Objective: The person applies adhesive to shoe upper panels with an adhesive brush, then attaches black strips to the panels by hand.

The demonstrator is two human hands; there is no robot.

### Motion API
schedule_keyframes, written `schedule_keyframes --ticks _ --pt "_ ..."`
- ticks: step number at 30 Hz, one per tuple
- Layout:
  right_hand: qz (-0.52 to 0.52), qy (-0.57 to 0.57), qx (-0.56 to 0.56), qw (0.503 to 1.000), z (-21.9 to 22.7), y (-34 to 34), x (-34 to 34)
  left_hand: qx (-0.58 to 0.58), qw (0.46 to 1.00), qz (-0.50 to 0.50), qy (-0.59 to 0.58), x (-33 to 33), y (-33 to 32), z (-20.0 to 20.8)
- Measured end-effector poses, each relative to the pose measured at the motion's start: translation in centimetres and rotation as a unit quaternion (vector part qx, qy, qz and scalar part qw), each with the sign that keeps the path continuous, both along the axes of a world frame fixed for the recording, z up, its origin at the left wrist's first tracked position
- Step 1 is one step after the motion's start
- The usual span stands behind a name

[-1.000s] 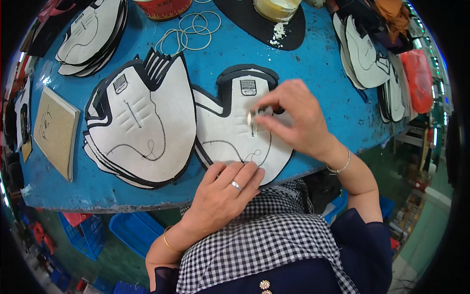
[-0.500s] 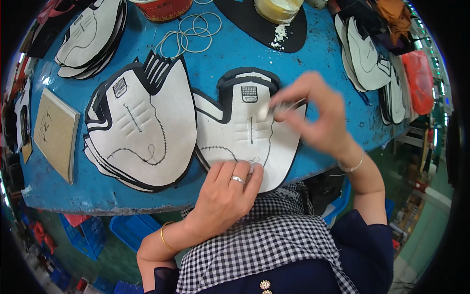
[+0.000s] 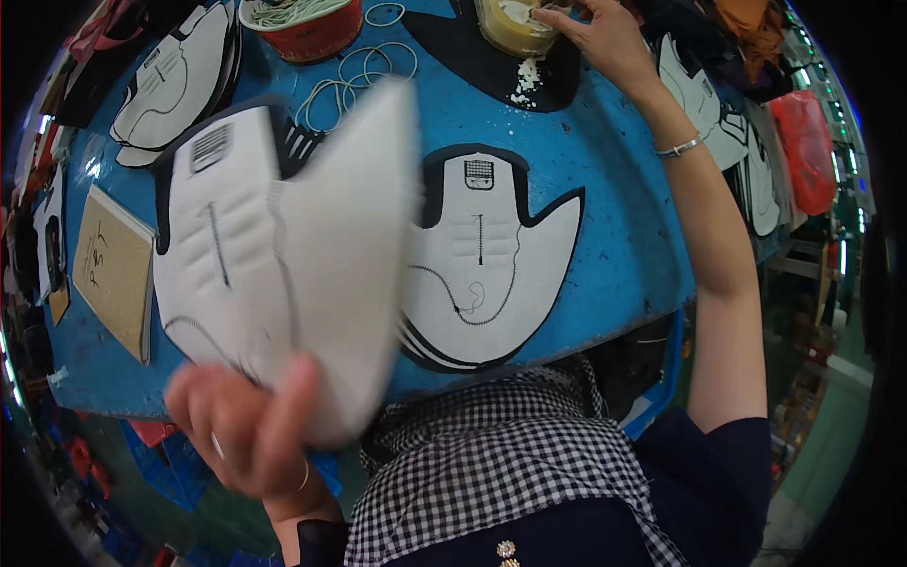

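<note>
My left hand (image 3: pixel 241 416) grips the lower edge of a white shoe-upper piece (image 3: pixel 255 246) with black edging and stitched lines. The piece is lifted, tilted and blurred, covering much of the left stack (image 3: pixel 302 142) of such pieces. Right of it, more white shoe-upper pieces (image 3: pixel 487 255) lie stacked on the blue table (image 3: pixel 624 236), a loose thread curling on the top one. At the far side my right hand (image 3: pixel 595 33) reaches to the rim of a yellow tub (image 3: pixel 515 38) of white material. Its fingers are closed together, and what they hold is not clear.
A red bowl (image 3: pixel 307 38) of pale bands stands at the back, loose rings (image 3: pixel 354 85) beside it. White crumbs (image 3: pixel 526 80) lie on a black piece (image 3: pixel 453 47) under the tub. A notebook (image 3: pixel 113 269) sits at left; further uppers (image 3: pixel 175 76) lie at far left and right.
My left hand has moved left from the right stack and now holds up a shoe-upper piece. My right hand has gone from above that stack to the tub at the back.
</note>
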State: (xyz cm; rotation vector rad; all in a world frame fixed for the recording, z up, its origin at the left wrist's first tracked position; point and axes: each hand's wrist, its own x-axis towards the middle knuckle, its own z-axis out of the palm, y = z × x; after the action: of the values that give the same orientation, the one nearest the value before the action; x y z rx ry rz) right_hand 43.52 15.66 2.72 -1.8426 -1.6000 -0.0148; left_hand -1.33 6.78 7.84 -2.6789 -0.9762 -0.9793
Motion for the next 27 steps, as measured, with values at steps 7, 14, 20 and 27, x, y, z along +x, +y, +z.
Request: schedule_keyframes --ticks 7,14,20,27 --pt "-0.022 0.214 -0.01 0.977 2.0 -5.2 -2.0 -0.243 0.96 -0.135 -0.019 0.8 -0.9 -4.2" --pt "0.168 0.227 -0.159 0.946 1.6 -13.0 -12.2 -0.281 0.927 -0.247 -0.008 5.6 -4.3 -6.8" --pt "0.211 0.066 -0.092 0.971 -0.6 -13.1 -13.3 -0.236 0.94 -0.244 0.036 6.6 -4.3 -7.2" --pt "0.181 -0.009 -0.006 0.983 -0.8 -13.2 -13.1 -0.239 0.932 -0.262 0.076 6.9 -3.6 -5.8"
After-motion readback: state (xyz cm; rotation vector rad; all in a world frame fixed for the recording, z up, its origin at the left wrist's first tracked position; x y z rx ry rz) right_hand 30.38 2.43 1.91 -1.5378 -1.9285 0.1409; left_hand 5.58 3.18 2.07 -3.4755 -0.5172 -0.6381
